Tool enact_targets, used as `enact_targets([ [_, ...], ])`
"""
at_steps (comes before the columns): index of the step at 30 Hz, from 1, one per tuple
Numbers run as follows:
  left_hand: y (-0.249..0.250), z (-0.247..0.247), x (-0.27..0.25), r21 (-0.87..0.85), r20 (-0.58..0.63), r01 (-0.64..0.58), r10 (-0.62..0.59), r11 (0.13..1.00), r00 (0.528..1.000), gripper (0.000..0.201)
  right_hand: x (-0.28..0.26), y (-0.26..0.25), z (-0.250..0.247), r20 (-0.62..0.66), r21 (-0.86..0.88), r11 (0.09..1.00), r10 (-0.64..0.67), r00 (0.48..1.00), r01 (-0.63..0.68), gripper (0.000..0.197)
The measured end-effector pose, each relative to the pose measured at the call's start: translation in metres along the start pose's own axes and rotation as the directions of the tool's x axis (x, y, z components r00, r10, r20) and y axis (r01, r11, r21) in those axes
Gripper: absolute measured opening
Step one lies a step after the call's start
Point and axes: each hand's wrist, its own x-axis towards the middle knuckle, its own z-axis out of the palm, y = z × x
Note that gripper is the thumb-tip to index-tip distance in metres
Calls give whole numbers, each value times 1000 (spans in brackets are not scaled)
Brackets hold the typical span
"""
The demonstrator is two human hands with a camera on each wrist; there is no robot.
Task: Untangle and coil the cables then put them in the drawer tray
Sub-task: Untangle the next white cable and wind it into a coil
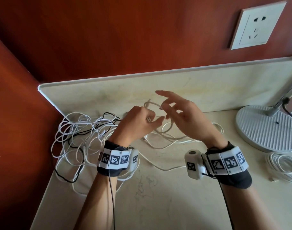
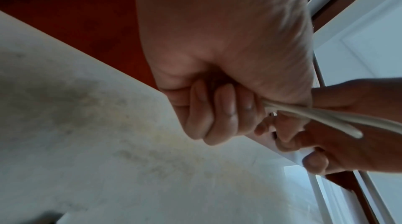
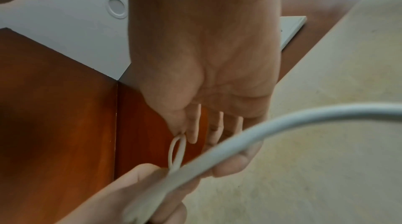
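Note:
A cream-white cable [image 1: 151, 103] is looped above the marble counter [image 1: 167, 196]. My left hand [image 1: 142, 120] is a fist round several strands of it; the left wrist view shows the strands [image 2: 326, 117] leaving my curled fingers. Just to its right, my right hand [image 1: 168, 107] pinches the loop between thumb and a finger, its other fingers spread. In the right wrist view a thin loop [image 3: 177, 152] runs from that pinch down to my left hand [image 3: 135, 193]. The cable's slack [image 1: 172, 140] trails on the counter. No drawer tray is in view.
A tangle of white and black cables [image 1: 82, 130] fills the counter's left corner. A coiled white cable [image 1: 281, 165] lies at the right, by a round lamp base [image 1: 266, 127]. A low backsplash [image 1: 108, 93] and a red wall with a socket [image 1: 256, 24] stand behind.

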Motion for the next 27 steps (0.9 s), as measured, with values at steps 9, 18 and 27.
enact_targets([
  [9,3,5,1,75,62,4,-9,997,998,26,-1,0,3,173,227,972,15,985,-55,51],
  [18,8,7,-1,-24,118,-24,27,999,993,8,4,9,5,-185,154,980,155,971,-127,7],
  [27,14,3,0,-501,-154,-19,-67,865,986,22,6,7,4,-340,405,908,259,904,-107,15],
])
